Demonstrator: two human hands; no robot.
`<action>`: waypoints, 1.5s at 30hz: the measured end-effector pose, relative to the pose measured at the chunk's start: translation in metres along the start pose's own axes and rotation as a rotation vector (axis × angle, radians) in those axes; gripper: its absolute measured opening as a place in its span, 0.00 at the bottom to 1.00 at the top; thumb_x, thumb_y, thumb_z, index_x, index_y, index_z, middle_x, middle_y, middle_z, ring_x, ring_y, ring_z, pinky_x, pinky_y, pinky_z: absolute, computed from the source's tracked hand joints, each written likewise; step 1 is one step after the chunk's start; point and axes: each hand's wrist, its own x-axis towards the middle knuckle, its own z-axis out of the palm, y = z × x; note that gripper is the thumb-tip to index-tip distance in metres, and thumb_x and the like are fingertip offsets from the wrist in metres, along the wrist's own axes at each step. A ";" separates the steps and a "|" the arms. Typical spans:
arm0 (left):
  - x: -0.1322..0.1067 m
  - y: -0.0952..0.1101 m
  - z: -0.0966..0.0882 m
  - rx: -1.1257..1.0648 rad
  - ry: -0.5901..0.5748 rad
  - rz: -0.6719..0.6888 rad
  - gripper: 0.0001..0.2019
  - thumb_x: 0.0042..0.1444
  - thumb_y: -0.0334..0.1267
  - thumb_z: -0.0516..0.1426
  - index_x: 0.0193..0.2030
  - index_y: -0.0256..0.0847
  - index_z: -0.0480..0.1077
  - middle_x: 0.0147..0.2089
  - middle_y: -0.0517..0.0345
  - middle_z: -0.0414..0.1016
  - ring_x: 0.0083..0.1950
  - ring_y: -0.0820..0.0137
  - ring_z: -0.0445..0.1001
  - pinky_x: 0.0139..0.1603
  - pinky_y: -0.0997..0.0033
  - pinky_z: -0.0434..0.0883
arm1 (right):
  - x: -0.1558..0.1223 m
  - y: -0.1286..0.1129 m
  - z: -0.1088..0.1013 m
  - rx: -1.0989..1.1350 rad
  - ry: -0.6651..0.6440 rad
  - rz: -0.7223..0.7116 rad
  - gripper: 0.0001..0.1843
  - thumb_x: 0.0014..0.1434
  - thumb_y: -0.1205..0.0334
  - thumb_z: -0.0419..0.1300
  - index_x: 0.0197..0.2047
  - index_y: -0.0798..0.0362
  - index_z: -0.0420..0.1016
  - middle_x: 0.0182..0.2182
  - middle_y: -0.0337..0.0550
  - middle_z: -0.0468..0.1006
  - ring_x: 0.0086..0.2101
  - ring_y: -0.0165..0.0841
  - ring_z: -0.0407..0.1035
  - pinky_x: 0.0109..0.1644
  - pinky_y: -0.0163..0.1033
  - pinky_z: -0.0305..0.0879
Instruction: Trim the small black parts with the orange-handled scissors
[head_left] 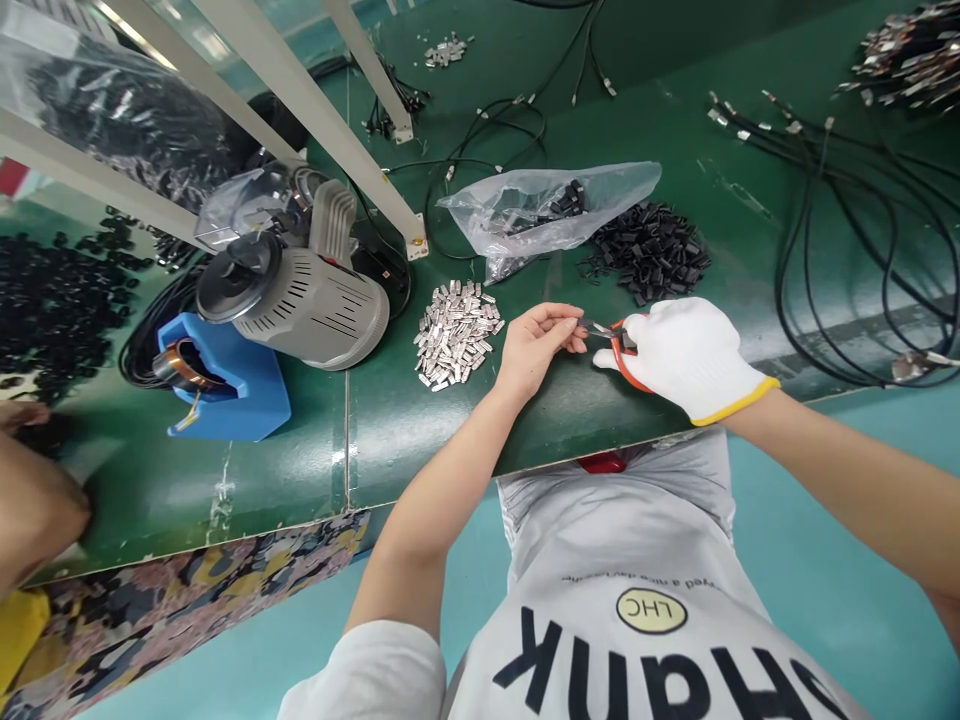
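Note:
My bare left hand (534,345) pinches a small dark piece (583,325) between thumb and fingertips; its exact kind is too small to make out. My right hand (679,350), in a white knit glove with a yellow cuff, is closed around red-handled pliers (624,355). The pliers' jaws point left and meet the small piece at my left fingertips. To the left of my left hand lies a pile of silver metal connector shells (457,335). Beyond my right hand is a heap of small black plastic pieces (652,250).
A clear plastic bag (551,210) of parts lies behind my hands. Black cables (814,180) loop across the right side. On the left stand a grey machine (315,300), a blue tape dispenser (240,390) and white frame posts (315,110). Another person's arm (37,500) reaches in at far left.

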 end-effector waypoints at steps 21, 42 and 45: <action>-0.001 0.003 -0.001 0.108 0.050 0.054 0.10 0.56 0.40 0.66 0.41 0.36 0.76 0.30 0.57 0.79 0.25 0.76 0.74 0.31 0.74 0.72 | 0.008 0.005 -0.002 -0.039 0.003 -0.088 0.36 0.69 0.35 0.44 0.43 0.58 0.79 0.31 0.59 0.79 0.34 0.45 0.71 0.37 0.44 0.43; 0.003 0.000 -0.006 0.092 0.064 0.005 0.11 0.56 0.41 0.66 0.41 0.36 0.75 0.29 0.57 0.78 0.25 0.76 0.74 0.30 0.74 0.71 | 0.011 0.011 0.002 -0.049 -0.069 -0.139 0.39 0.71 0.34 0.41 0.39 0.60 0.78 0.30 0.60 0.80 0.34 0.47 0.73 0.38 0.43 0.45; 0.003 0.000 -0.006 0.079 0.060 -0.006 0.11 0.56 0.41 0.66 0.41 0.36 0.76 0.29 0.57 0.79 0.25 0.76 0.74 0.30 0.74 0.71 | 0.012 0.014 0.004 -0.052 -0.057 -0.147 0.39 0.70 0.33 0.42 0.40 0.60 0.78 0.31 0.61 0.80 0.34 0.46 0.73 0.37 0.43 0.44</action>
